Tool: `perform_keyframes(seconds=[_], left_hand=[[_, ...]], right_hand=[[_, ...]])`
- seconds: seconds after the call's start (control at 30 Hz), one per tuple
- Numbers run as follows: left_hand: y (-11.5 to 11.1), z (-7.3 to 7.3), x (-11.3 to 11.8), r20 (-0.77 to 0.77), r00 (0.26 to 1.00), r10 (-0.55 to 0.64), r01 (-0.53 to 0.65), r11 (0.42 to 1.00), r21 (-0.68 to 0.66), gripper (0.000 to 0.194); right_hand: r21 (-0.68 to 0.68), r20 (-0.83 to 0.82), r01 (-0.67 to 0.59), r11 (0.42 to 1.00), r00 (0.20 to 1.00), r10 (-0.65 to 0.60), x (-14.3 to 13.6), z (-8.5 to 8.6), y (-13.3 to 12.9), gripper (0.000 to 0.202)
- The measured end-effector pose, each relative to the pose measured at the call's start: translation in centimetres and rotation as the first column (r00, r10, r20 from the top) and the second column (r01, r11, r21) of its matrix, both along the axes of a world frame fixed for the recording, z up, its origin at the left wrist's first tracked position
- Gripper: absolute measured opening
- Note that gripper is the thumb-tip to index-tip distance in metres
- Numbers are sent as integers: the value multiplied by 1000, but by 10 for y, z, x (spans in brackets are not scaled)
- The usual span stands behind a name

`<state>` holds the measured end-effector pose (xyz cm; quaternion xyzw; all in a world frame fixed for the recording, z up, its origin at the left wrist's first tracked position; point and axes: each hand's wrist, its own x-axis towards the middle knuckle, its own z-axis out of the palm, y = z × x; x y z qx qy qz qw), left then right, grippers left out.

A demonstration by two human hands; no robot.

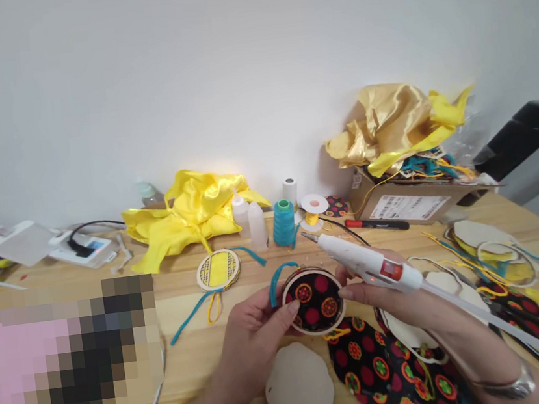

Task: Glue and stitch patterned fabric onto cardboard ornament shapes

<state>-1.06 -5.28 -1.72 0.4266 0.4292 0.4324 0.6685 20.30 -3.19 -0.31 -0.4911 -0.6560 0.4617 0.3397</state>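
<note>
A small round hoop (314, 300) with black, red and orange patterned fabric is held between both hands. My left hand (260, 327) grips its left edge, the thumb on the fabric. On the right rim lie the fingers and thumb of my right hand (366, 288), which also holds a white glue gun (369, 258), its nozzle pointing up and left. Teal cord (279, 279) comes off the hoop's upper left, and yellow cord shows below it. Under the hands lie a pale scalloped piece (300, 391) and patterned fabric (385, 365).
Behind stand a teal thread cone (284, 223), white bottles (256, 225) and a ribbon spool (314, 211). A finished-looking yellow hoop (219, 270) lies left, near yellow satin (192, 211). At right are a cardboard box (397, 202), a marker (377, 224) and white pieces (485, 241).
</note>
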Motion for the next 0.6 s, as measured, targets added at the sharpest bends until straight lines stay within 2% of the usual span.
perform_keyframes(seconds=[0.2, 0.43, 0.6], left_hand=[[1, -6, 1, -11, 1000, -6, 6, 1000, -17, 26], [3, -9, -1, -18, 1000, -13, 12, 999, -44, 28], [3, -9, 0, -8, 1000, -17, 17, 999, -28, 27]], right_hand=[[-32, 4, 21, 999, 1000, -21, 0, 1, -2, 16], [-33, 32, -15, 999, 999, 16, 1, 2, 0, 15], [-29, 25, -20, 999, 999, 21, 2, -2, 1, 17]])
